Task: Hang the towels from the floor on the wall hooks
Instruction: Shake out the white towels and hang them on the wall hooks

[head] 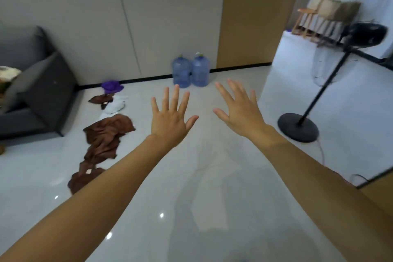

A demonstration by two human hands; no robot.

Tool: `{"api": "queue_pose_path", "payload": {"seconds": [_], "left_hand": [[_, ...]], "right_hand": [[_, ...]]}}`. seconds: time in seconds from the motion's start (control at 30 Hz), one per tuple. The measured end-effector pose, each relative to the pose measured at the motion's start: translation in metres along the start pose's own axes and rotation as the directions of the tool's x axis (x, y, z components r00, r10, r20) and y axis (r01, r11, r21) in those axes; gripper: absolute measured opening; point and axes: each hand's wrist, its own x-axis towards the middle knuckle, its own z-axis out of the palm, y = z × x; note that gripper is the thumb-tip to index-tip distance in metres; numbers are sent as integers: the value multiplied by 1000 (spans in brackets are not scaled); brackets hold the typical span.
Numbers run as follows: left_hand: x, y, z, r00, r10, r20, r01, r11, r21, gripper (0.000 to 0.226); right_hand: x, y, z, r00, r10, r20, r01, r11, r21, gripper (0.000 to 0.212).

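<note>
Left hand (170, 119) splayed, right hand (240, 108) splayed, crumpled brown towels (108, 134), glossy floor (212, 176)

Brown towels (108, 134), crumpled, plain. White towel (116, 105); purple towel (111, 87). Floor (212, 176) pale grey, glossy, plain. Sofa (42, 91) dark grey. Water jugs (190, 72) translucent blue, green caps. Fan stand (297, 126) black. Wall panel (255, 17) tan; wall (85, 17) light grey, black skirting.
</note>
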Motion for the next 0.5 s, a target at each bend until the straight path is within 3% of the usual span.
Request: {"api": "queue_pose_path", "payload": {"seconds": [0.27, 0.5], "left_hand": [[49, -125, 72, 972, -224, 76, 219, 974, 59, 77], [151, -208, 111, 902, -408, 144, 389, 910, 140, 85]], "right_hand": [[145, -81, 91, 975, -203, 86, 201, 979, 32, 70], [307, -122, 152, 915, -380, 138, 375, 925, 59, 72]]}}
